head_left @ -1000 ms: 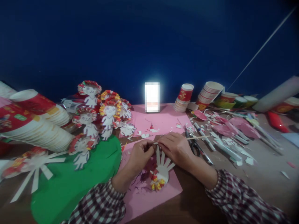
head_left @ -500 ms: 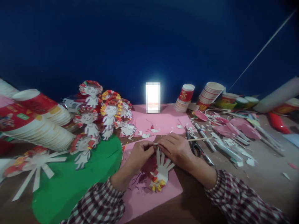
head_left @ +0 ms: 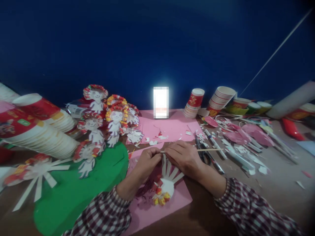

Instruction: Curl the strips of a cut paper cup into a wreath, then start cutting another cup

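My left hand (head_left: 149,164) is closed, thumb and fingertips pinching at the end of a strip of a cut-open paper cup (head_left: 167,188). Beside it, my right hand (head_left: 185,160) is closed around a thin wooden stick (head_left: 211,149), whose long end sticks out to the right. The fingertips of both hands nearly meet, and a small pale tip shows between them. Straight white strips fan up from the cup's round base toward my hands. At its lower left, several strips are curled into red and yellow rolls. It hangs over a pink sheet (head_left: 152,216).
Finished paper-cup dolls (head_left: 115,121) stand at the left behind a green sheet (head_left: 81,196), where another cut cup (head_left: 40,170) lies. Stacked cups (head_left: 44,137) lean far left. Scissors (head_left: 205,157), markers (head_left: 216,144) and paper scraps lie right. A bright, blurred-out screen (head_left: 161,102) stands at the back.
The cut paper cup has swung slightly down and to the left, and its strips look more stretched out. Both hands stay almost in place, still pinching at the strip's end.
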Available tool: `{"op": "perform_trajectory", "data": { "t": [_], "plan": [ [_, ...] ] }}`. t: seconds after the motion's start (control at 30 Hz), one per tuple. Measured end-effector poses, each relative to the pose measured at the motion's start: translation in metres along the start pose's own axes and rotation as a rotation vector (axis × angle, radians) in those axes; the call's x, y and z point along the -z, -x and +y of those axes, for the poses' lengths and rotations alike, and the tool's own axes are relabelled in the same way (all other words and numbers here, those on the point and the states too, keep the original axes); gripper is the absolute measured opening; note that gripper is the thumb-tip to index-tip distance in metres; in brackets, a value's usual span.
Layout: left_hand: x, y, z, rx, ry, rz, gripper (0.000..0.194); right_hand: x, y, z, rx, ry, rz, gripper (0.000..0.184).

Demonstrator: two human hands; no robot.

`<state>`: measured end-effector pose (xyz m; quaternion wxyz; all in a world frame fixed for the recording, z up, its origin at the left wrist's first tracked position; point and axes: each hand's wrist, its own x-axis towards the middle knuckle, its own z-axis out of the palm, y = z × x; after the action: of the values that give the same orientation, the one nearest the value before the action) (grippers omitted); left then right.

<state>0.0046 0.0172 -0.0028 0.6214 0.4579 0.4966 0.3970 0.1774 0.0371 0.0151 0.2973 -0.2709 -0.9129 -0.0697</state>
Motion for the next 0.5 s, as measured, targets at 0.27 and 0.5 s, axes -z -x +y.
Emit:
{"op": "perform_trajectory", "data": {
  "t": [0.27, 0.5],
  "plan": [
    [0.001, -0.002, -0.001, -0.098, 0.004, -0.013, 0.036, 0.001, 0.0, 0.0, -0.001, 0.012, -0.028, 0.016],
    [0.003, -0.006, -0.007, -0.102, -0.161, 0.039, 0.036, 0.001, -0.001, -0.001, -0.022, 0.021, -0.012, 0.014]
  ]
}}
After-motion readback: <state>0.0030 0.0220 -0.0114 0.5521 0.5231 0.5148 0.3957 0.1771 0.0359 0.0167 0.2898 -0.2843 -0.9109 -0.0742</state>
